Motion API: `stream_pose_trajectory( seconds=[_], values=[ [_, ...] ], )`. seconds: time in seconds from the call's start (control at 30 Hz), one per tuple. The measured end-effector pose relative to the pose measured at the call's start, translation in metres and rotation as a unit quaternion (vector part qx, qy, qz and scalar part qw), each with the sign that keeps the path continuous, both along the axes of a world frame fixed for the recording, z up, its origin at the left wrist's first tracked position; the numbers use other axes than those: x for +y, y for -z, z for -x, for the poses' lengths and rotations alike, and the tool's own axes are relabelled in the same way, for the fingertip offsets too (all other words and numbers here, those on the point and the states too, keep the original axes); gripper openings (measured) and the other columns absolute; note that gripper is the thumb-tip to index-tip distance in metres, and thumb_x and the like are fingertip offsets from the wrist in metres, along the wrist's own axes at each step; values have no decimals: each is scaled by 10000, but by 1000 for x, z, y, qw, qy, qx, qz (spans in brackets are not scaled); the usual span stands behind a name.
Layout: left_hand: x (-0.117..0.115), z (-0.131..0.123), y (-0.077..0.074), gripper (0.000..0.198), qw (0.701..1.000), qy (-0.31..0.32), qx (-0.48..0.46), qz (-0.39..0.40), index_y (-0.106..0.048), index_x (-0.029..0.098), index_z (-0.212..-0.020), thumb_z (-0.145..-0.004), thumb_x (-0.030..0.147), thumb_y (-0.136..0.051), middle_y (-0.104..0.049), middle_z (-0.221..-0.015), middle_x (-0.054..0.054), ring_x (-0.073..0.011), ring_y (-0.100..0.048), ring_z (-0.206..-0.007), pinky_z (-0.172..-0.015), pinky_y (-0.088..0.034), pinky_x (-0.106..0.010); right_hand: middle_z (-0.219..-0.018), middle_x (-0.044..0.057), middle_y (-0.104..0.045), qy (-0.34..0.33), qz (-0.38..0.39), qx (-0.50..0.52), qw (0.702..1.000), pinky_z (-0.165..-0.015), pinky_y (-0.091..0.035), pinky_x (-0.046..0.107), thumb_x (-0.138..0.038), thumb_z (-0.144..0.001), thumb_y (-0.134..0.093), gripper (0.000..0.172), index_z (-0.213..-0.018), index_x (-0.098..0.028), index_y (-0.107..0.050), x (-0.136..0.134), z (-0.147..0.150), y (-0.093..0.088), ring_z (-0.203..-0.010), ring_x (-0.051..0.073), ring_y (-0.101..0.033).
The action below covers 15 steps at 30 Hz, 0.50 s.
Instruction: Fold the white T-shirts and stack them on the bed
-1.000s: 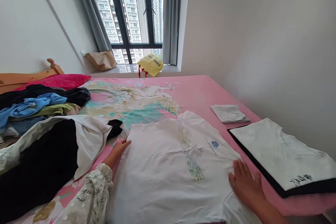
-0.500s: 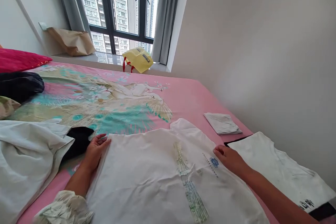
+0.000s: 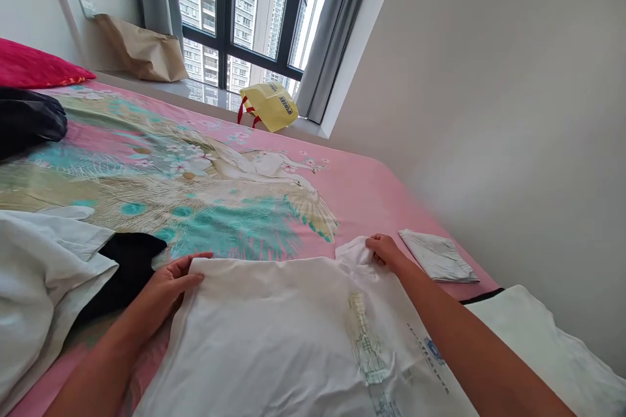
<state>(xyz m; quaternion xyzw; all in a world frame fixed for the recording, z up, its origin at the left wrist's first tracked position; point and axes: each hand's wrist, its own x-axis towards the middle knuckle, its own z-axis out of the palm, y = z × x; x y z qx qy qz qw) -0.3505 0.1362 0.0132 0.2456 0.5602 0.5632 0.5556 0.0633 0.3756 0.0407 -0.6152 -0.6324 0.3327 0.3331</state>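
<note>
T-shirt [image 3: 274, 326] of white fabric, tower-printed, spreads at six o'clock over a pink bird-patterned bedsheet [image 3: 369, 195]; the left hand [image 3: 169, 283] pinches its ten o'clock corner, the right hand [image 3: 385, 251] grips its sleeve [image 3: 353, 253] at one o'clock, near a folded pale-grey cloth [image 3: 437, 256].

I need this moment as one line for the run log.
left hand: holding corner of printed white shirt | right hand: pinching its sleeve | shirt: over pink bed sheet | right side: folded pale cloth

Your left hand [image 3: 178, 278] pinched at left, right hand [image 3: 384, 251] pinched slightly farther at right, bare left forearm [image 3: 110, 348] and right forearm [image 3: 464, 332] slanting inward from near
</note>
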Motion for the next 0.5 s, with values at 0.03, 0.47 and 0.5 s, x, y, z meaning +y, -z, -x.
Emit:
stream_pose_trajectory(
  seconds=[0.03,0.47,0.5],
  values=[
    [-2,0,-6,576,1000,17,-9,21,-550,224,-1099,-563,257,-759,-672,-794,-1,-182,-637,-646,-579,-522,-282,-522,-41,-429,13,-8,13,1000,-386,-341,223,-314,-630,-589,169,-680,-207,-469,-8,-8,0,-457,113,-445],
    [-7,25,-22,376,993,6,99,58,-512,232,-747,-540,453,-736,-537,-562,57,-131,-498,-484,-441,-398,-217,-831,35,-598,67,-35,71,995,-625,-560,300,-370,-738,-557,285,-950,-192,-492,-14,-35,-22,-669,159,-629],
    [-4,23,-16,374,991,-7,114,70,-515,235,-753,-539,462,-721,-537,-542,60,-134,-487,-457,-420,-377,-219,-892,62,-599,85,-47,41,994,-661,-558,312,-364,-748,-538,285,-966,-188,-483,-5,-27,-19,-729,178,-638]
  ],
)
